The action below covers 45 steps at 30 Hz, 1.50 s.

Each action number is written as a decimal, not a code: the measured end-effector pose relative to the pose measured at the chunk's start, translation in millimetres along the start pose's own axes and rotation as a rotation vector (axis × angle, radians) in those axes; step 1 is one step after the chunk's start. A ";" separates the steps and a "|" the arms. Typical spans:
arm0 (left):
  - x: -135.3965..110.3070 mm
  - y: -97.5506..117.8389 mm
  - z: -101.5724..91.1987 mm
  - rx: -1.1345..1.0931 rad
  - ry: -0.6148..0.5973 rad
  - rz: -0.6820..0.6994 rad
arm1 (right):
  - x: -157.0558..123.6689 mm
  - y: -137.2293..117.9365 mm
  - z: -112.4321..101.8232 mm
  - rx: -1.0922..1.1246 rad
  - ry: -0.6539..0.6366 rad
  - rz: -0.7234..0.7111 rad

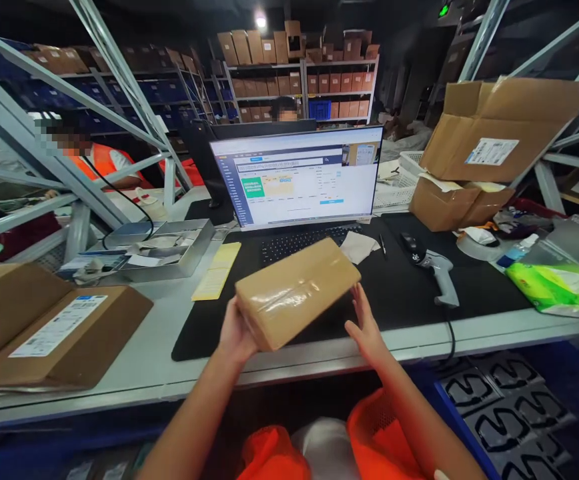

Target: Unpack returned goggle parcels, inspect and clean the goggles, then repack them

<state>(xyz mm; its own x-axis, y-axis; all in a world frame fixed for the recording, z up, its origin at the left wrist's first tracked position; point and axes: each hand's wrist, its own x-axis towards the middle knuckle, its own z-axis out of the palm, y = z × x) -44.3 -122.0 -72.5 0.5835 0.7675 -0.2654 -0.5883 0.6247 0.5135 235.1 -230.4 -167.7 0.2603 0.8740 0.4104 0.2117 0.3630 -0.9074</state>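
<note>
A taped brown cardboard box [302, 290] is held tilted above the black desk mat [209, 333], its left end lower than its right. My left hand [237, 327] grips that left end, with some fingers hidden behind the box. At the right end is my right hand [367, 323], its fingers spread and the fingertips at the box's edge. Behind the box lies a black keyboard [289, 247], partly covered from view, below a lit monitor [294, 180].
Labelled cartons [64, 340] stand at left, near a metal tray [169, 250] of papers and a yellow pad [217, 270]. To the right are a mouse [412, 245], a barcode scanner [442, 277], a green wipes pack [549, 287] and an open carton [499, 130]. A person in orange [99, 163] sits at left.
</note>
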 end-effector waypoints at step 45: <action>-11.0 -72.2 50.9 2.287 0.101 0.879 | 33.1 -75.1 -58.0 -0.917 -0.566 -0.507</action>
<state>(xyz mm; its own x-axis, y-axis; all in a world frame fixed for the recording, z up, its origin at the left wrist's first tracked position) 20.2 -182.8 -65.1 0.5919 0.6940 0.4098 0.7054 -0.6921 0.1531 282.4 -247.4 -80.7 -0.4513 0.7995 0.3965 0.8251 0.5431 -0.1559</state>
